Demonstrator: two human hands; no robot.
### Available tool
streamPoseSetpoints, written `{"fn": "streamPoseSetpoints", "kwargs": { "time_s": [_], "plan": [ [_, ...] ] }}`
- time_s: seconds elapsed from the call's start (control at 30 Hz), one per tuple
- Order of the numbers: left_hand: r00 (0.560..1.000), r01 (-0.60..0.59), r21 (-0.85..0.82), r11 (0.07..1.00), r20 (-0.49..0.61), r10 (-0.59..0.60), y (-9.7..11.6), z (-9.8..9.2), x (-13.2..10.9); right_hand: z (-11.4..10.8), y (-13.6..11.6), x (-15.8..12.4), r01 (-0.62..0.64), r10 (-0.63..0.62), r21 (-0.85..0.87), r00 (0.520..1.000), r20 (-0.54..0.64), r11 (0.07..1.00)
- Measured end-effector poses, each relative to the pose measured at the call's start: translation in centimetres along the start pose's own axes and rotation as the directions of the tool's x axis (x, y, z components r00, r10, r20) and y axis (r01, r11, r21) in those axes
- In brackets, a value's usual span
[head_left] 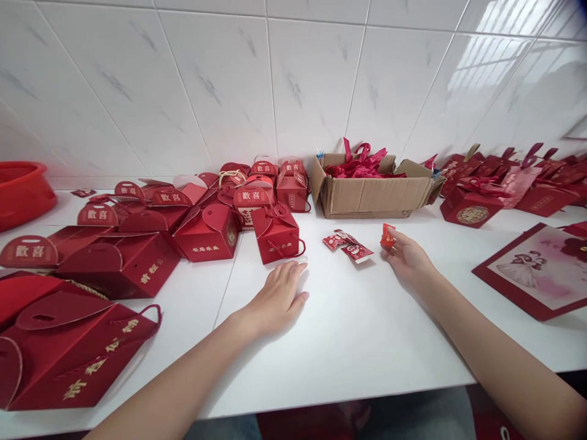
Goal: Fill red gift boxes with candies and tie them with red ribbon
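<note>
Between the fingers of my right hand [408, 260] is a small orange-red wrapped candy [387, 236], held just above the table. Left of it, a few red and white candy packets [351, 245] lie loosely together on the white surface. My left hand [279, 298] rests palm down on the table, its fingers stretched out and thumb apart, with nothing in it. Just beyond its fingertips stands a small closed red gift box [276, 235] with gold characters and a twisted cord handle. Another red gift box [207, 235] stands to its left.
Many red gift boxes [120, 260] crowd the left side of the white table [330, 348]. A cardboard box [367, 198] of red ribbons [362, 165] stands by the tiled wall. More red boxes [472, 205] and a bag with a printed couple [527, 269] are at right. A red basin [22, 195] sits far left.
</note>
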State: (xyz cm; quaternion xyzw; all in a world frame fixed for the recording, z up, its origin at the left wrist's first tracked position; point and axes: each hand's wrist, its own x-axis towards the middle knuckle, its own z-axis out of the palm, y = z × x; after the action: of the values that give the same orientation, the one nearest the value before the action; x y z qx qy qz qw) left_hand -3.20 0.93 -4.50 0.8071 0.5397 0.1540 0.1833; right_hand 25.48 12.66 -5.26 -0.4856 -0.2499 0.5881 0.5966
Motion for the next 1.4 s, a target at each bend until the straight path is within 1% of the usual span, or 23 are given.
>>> {"fn": "streamPoseSetpoints", "kwargs": {
  "time_s": [0.1, 0.3, 0.57, 0.77, 1.0, 1.2, 1.3, 1.4],
  "plan": [
    [1.000, 0.001, 0.011, 1.000, 0.007, -0.001, -0.05, 0.01, -0.02, -0.03, -0.19, 0.03, -0.008, 0.008, 0.010, 1.000, -0.011, 1.000],
    [1.000, 0.018, 0.005, 1.000, 0.010, -0.018, -0.04, 0.07, 0.06, -0.22, -0.28, 0.17, -0.046, 0.045, 0.031, 0.999, 0.010, 0.998],
    [1.000, 0.006, 0.002, 1.000, 0.005, -0.006, -0.11, 0.07, 0.07, -0.26, -0.31, 0.00, -0.025, 0.024, 0.034, 0.999, 0.035, 0.999],
    [1.000, -0.001, -0.028, 1.000, -0.025, 0.001, -0.16, 0.14, -0.02, -0.34, -0.19, 0.14, -0.038, 0.036, 0.041, 0.998, 0.044, 0.998],
    [1.000, 0.004, -0.015, 1.000, -0.006, -0.004, -0.16, 0.09, 0.00, -0.24, -0.28, 0.08, -0.028, 0.026, 0.054, 0.999, 0.041, 0.998],
    [1.000, 0.023, -0.019, 1.000, -0.013, -0.023, 0.02, 0.01, 0.01, -0.07, -0.18, 0.04, 0.028, -0.028, 0.029, 0.999, 0.027, 0.999],
    [1.000, 0.016, -0.024, 1.000, -0.015, -0.017, 0.07, -0.05, -0.01, -0.03, -0.04, 0.01, 0.063, -0.062, -0.019, 0.998, 0.015, 0.998],
    [1.000, 0.019, -0.016, 1.000, -0.004, -0.019, 0.11, -0.09, -0.02, 0.04, -0.11, -0.24, 0.120, -0.118, -0.080, 0.993, 0.029, 0.990]
  ]
}}
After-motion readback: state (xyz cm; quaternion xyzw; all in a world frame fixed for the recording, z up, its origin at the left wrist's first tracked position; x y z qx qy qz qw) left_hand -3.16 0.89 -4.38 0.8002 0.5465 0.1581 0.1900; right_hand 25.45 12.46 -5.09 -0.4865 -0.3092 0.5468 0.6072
